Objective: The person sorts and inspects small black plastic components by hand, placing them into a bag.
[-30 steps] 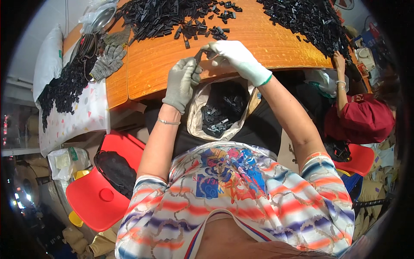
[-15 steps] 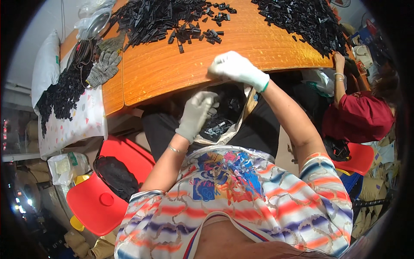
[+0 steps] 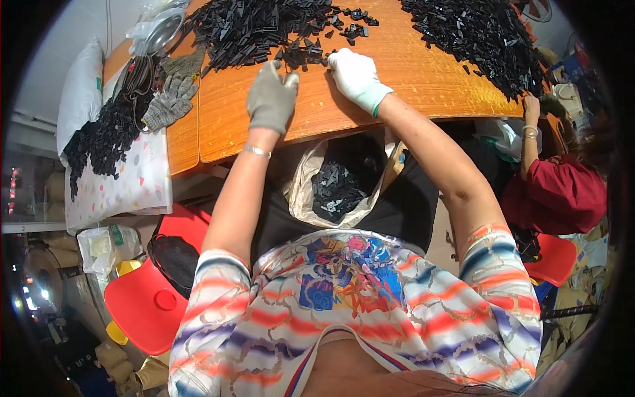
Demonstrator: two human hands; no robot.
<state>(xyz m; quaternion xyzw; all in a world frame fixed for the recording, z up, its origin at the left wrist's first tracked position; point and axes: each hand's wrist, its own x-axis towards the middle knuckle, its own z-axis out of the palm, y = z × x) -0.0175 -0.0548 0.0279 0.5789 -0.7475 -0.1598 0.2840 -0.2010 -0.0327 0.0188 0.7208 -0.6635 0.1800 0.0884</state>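
Both of my hands wear pale work gloves over the orange wooden table [image 3: 231,119]. My left hand [image 3: 272,99], in a greyish glove, reaches to the near edge of a heap of small black plastic pieces [image 3: 258,30], its thumb apart from its fingers. To its right, my right hand [image 3: 358,81], in a whiter glove, has its fingers curled together beside loose pieces at the heap's edge; whatever they pinch is hidden. An open pale sack [image 3: 302,188] rests on my lap, with more black pieces [image 3: 337,188] inside.
A second black heap [image 3: 473,43] lies at the far right, where a co-worker in a dark red top [image 3: 555,195] has a hand. On the left are grey gloves [image 3: 169,102], black pieces on a patterned cover [image 3: 145,188] and a red chair [image 3: 149,308].
My left hand has moved from above the sack up to the heap's edge. My right hand has gone forward from the table's near edge to the pieces. The sack's mouth now shows.
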